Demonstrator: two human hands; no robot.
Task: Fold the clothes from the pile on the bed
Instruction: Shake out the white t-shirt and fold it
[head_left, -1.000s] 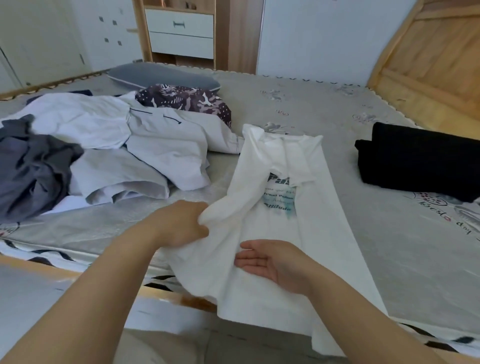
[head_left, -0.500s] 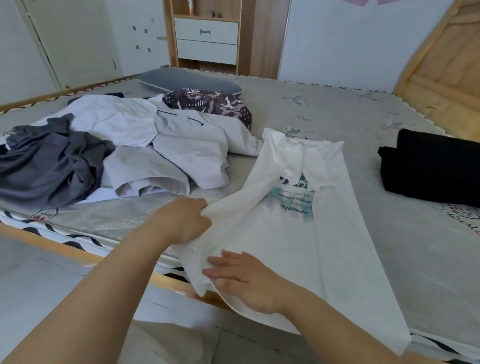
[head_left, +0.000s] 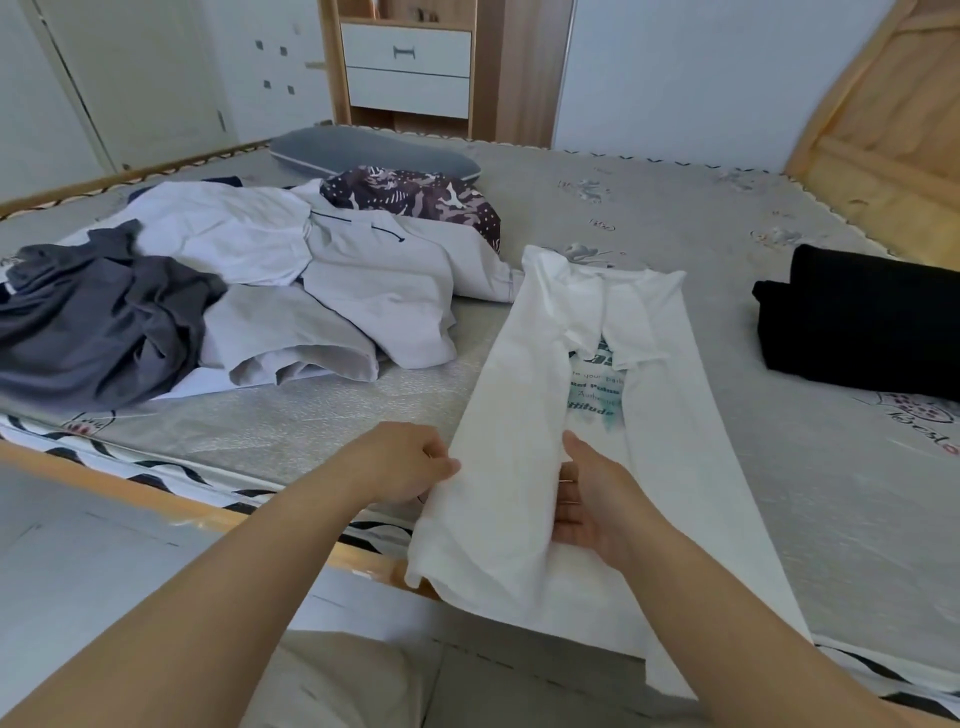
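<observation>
A white T-shirt (head_left: 670, 415) with teal print lies lengthwise on the bed, sleeves turned in, its hem hanging over the near edge. My left hand (head_left: 400, 467) pinches the shirt's left side, which is turned over toward the middle. My right hand (head_left: 597, 499) lies on the shirt against the inner edge of that flap; its fingertips are tucked under the cloth. The pile of unfolded clothes (head_left: 249, 306) lies to the left: white, grey and dark grey pieces and a patterned dark one (head_left: 415, 197).
A folded black garment (head_left: 857, 322) sits at the right of the grey mattress (head_left: 675, 202). A grey pillow (head_left: 363, 156) lies at the back. The bed's wooden front rail (head_left: 171, 512) runs below my left arm. Drawers stand behind the bed.
My left hand has carried the shirt's left side over toward the middle. My right hand has moved from flat on the lower shirt to the flap's inner edge. The view has shifted left.
</observation>
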